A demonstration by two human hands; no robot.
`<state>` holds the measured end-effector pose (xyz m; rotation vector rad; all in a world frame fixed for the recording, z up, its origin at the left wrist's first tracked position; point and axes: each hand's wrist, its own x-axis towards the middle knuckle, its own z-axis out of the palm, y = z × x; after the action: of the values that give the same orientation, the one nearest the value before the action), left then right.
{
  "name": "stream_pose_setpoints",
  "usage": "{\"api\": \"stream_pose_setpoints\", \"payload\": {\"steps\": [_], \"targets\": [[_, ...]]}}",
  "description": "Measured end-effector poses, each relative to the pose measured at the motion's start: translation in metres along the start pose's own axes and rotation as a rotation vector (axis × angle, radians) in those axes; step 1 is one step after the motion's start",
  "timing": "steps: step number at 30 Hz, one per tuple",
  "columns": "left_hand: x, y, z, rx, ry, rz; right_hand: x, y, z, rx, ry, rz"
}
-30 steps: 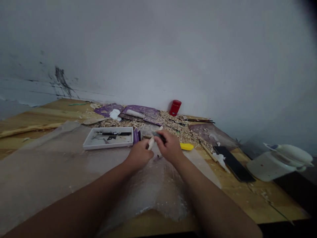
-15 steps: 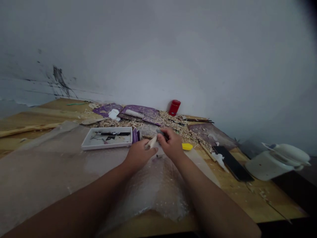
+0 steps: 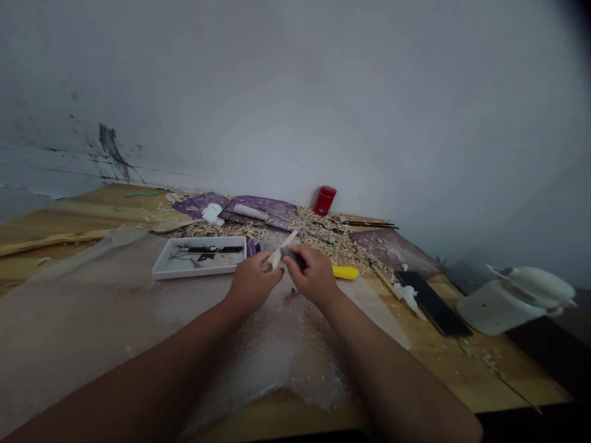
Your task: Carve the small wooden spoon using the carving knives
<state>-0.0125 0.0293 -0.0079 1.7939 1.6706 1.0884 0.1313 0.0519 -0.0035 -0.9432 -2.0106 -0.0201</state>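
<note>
Left hand (image 3: 253, 284) clamped around a pale whittled wooden stick (image 3: 279, 255), the stick slanting up and away from the fingers. Right hand (image 3: 313, 277) closed on a dark-handled carving knife (image 3: 292, 257), or so it seems in the dim view, with the blade hidden and the handle right against the stick. Both hands close together, nearly touching, above a crinkled translucent plastic sheet (image 3: 286, 360) dusted with fine wood chips.

Just left of the hands, a shallow white tray (image 3: 198, 275) with dark slender tools inside. Just right, a bright yellow plastic handle (image 3: 345, 272). Beyond, a heap of curled wood shavings (image 3: 323, 239) over glossy purple paper (image 3: 263, 206), and against the wall a red cylindrical canister (image 3: 325, 200).

Underneath everything, a scuffed honey-coloured wooden tabletop (image 3: 462, 372), strewn with crumbs of wood. On it at right, a flat black slab (image 3: 433, 304) and a rounded white container (image 3: 510, 301). Along the far left, a long rough wooden strip (image 3: 50, 240). Behind, a smooth pale wall (image 3: 295, 92) with dark streaky smudges (image 3: 109, 151) low on its left.
</note>
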Motion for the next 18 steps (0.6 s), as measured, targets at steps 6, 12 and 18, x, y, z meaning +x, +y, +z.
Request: {"api": "stream_pose_setpoints", "payload": {"steps": [6,12,18], "targets": [[0.0,0.006,-0.004,0.058,0.05,0.021,0.0,0.002,0.0,-0.045,0.059,-0.018],[0.0,0.002,-0.001,0.026,0.043,0.024,-0.002,-0.004,0.0,-0.023,0.141,-0.097],[0.0,0.002,0.0,0.074,0.03,0.056,-0.001,-0.007,0.0,0.015,-0.002,-0.18]]}}
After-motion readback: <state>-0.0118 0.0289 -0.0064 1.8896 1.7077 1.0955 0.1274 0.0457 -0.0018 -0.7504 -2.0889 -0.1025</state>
